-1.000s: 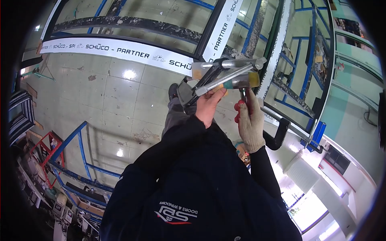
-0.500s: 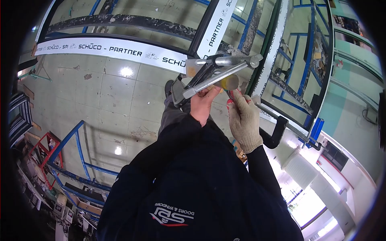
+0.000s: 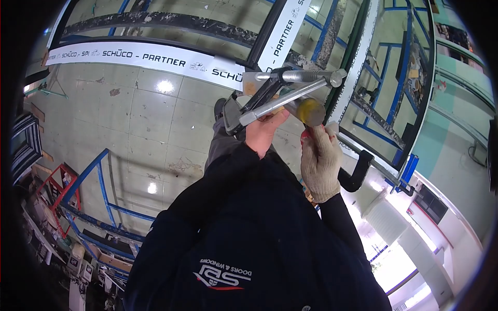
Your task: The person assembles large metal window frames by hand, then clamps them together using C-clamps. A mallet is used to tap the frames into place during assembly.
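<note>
My bare left hand is closed just under a clamp with a threaded screw and a silver bar. What its fingers hold, if anything, is hidden behind the clamp. In my right hand, in a pale knitted glove with red at the fingers, is what looks like a mallet. Its cylindrical head has a yellow band and a dull round face; the handle is mostly hidden by the glove. The clamp sits at the corner of a dark window frame covered with white printed film.
Another clamp with a black jaw grips the frame at the right. Blue metal stands are at lower left, and blue trestle bars lie beneath the frame. Dark profiles are stacked at far left. The floor is tiled.
My right hand and the mallet head have shifted a little right and down, away from the clamp. My left hand stays beneath the clamp, almost unmoved.
</note>
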The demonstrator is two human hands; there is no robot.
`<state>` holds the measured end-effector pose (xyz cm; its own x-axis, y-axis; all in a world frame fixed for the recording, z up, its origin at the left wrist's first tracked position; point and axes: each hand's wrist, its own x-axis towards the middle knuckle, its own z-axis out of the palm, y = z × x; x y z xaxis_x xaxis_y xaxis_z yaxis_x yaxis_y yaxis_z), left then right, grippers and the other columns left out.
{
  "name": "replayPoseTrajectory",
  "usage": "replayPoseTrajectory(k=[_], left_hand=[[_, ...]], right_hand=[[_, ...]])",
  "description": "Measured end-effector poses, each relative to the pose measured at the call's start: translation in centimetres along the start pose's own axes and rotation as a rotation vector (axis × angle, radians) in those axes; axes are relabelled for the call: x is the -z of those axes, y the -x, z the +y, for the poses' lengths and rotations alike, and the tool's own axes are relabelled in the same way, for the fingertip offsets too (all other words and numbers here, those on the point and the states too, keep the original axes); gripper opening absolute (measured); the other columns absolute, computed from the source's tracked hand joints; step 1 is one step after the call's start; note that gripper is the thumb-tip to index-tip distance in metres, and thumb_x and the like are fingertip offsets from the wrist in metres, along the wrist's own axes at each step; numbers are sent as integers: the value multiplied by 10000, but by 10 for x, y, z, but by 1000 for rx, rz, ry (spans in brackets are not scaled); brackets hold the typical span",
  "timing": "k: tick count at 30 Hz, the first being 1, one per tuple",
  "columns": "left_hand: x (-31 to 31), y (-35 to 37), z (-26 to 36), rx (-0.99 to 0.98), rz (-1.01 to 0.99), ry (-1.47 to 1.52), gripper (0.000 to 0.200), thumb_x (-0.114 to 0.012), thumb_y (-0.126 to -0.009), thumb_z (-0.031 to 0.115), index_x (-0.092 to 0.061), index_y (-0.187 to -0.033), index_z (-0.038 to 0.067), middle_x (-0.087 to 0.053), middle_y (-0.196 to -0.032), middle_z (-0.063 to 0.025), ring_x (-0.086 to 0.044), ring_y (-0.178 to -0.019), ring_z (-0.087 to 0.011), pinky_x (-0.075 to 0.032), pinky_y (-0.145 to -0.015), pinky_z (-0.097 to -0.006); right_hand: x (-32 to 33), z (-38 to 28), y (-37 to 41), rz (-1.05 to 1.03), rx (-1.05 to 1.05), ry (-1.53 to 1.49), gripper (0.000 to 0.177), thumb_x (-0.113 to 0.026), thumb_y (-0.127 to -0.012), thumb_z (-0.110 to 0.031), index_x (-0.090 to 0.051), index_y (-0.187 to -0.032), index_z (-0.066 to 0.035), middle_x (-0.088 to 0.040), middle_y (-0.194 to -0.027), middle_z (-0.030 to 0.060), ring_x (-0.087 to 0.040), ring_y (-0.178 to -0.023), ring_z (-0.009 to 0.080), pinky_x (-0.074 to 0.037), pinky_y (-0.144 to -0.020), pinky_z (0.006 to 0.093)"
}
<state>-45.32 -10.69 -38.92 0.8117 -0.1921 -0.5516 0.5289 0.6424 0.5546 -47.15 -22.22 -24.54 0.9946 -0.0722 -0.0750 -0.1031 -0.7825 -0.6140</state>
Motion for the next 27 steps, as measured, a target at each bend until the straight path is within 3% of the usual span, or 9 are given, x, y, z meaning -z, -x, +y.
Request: replayPoseTrajectory(k=[4,8,11,14,15,19,23,26,27], left_hand=[[-2,1,1,-10,8,-17,265,-758,-903,118,-669,-1124,3,-697,-1043,-32,-621,-954,-86,-468,-901,-266],[1,-1,0,-14,-19,-55,281,-749,-909,100,-634,-1139,-13,-695,-1055,-42,-622,-981,-95,-470,-917,-262],[3,8,-6,1,-142,17,333,-784,-859,44,-595,-1131,8,-677,-1115,-51,-628,-1023,-117,-495,-942,-293],[3,36,-17,84,-228,-180,538,-800,-829,8,-478,-1260,-11,-638,-1186,-88,-620,-1095,-156,-510,-958,-307],[5,37,-15,138,-247,-206,682,-827,-805,10,-385,-1324,-18,-583,-1249,-119,-576,-1197,-189,-504,-990,-322],[7,41,9,146,-320,-309,724,-866,-768,14,-383,-1306,-13,-542,-1289,-124,-524,-1257,-188,-470,-1054,-356],[6,42,1,128,-299,-254,643,-811,-808,-10,-398,-1301,-10,-551,-1274,-100,-548,-1215,-184,-431,-1086,-356],[14,41,0,164,-365,-80,489,-750,-893,86,-455,-1270,-13,-577,-1251,-92,-551,-1205,-168,-444,-1052,-327],[20,34,-6,181,-346,-150,368,-675,-966,213,-520,-1217,-7,-613,-1200,-89,-593,-1145,-167,-469,-973,-289]], right_hand=[[-8,7,-6,-57,-46,78,334,-651,-915,-65,-645,-1249,-48,-641,-969,182,-675,-819,329,-534,-717,378],[-11,12,-5,12,-52,-88,395,-650,-932,-87,-587,-1314,-7,-668,-1012,174,-690,-860,278,-539,-729,359],[-23,25,7,120,-213,-331,512,-741,-885,-160,-557,-1306,65,-676,-1013,159,-675,-866,210,-541,-728,338],[-17,7,3,27,-344,-195,627,-825,-810,-220,-552,-1270,108,-672,-984,140,-643,-855,164,-541,-721,319],[-18,11,2,15,-425,-189,642,-869,-754,-246,-580,-1225,81,-664,-922,111,-623,-801,157,-540,-703,312],[-16,37,7,33,-433,-255,564,-873,-745,-227,-598,-1144,60,-656,-840,80,-608,-728,141,-536,-688,304],[-4,37,1,-94,-444,-323,498,-872,-747,-235,-601,-1060,43,-672,-847,103,-643,-718,163,-533,-665,306],[3,35,1,-115,-345,-196,476,-868,-747,-242,-606,-1027,40,-677,-821,95,-653,-702,163,-532,-648,312],[3,38,3,-114,-329,-163,449,-850,-756,-258,-613,-1004,31,-676,-794,84,-664,-692,177,-534,-641,324]])
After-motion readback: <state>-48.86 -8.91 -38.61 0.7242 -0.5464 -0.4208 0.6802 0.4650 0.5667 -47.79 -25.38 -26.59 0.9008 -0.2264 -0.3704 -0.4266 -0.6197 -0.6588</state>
